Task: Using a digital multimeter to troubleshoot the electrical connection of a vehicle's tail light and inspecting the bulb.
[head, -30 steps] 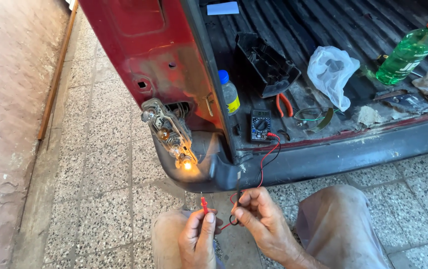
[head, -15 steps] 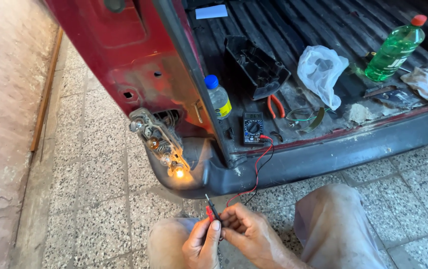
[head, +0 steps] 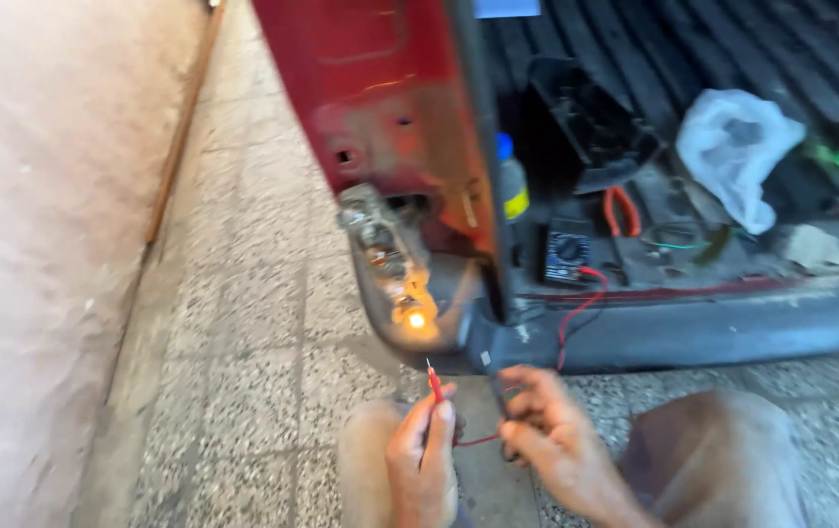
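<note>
Probes have come closer together than a second ago: your left hand (head: 424, 455) now pinches the red probe (head: 434, 383) tip-up above your knee, and your right hand (head: 551, 440) closes on what looks like the black probe, blurred. Both leads run up to the multimeter (head: 568, 256) on the truck bed (head: 732, 284); the tail lamp (head: 409, 313) glows.

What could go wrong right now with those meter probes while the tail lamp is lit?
The bulb in the hanging lamp holder glows, so the circuit looks live. The left hand holds the red probe close beside the right hand, which seems to hold a dark probe; touching tips could short. The red lead runs up to the multimeter near the bed's edge; a tug might drag it off.
</note>
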